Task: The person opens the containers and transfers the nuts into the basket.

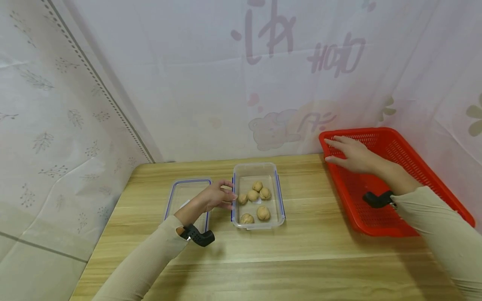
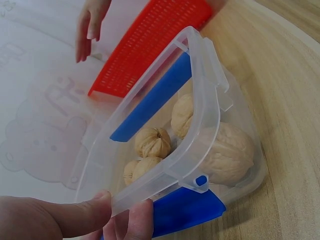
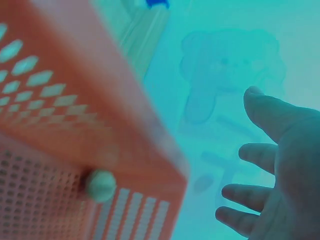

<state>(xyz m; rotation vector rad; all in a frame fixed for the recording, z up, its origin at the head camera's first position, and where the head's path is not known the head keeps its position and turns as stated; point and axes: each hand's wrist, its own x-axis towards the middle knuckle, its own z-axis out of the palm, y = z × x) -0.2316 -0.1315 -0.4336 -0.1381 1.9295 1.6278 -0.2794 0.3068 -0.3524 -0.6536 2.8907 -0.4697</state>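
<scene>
My left hand (image 1: 217, 195) pinches the left rim of a clear plastic container (image 1: 256, 226) with blue side latches. In the left wrist view the thumb (image 2: 82, 216) lies along the rim and the fingertips are beside the blue latch (image 2: 185, 212). Several walnuts (image 1: 263, 213) sit loose inside the container. Over the far left corner of a red plastic basket (image 1: 348, 209), my right hand (image 1: 352, 155) is held with fingers spread and nothing in it. A single round walnut (image 3: 101, 186) shows inside the basket in the right wrist view.
A clear lid with a blue seal (image 1: 192, 181) lies on the wooden table (image 1: 241, 267), left of the container and partly under my left forearm. A printed cloth (image 1: 196, 83) hangs behind the table's far edge. The basket stands at the right side.
</scene>
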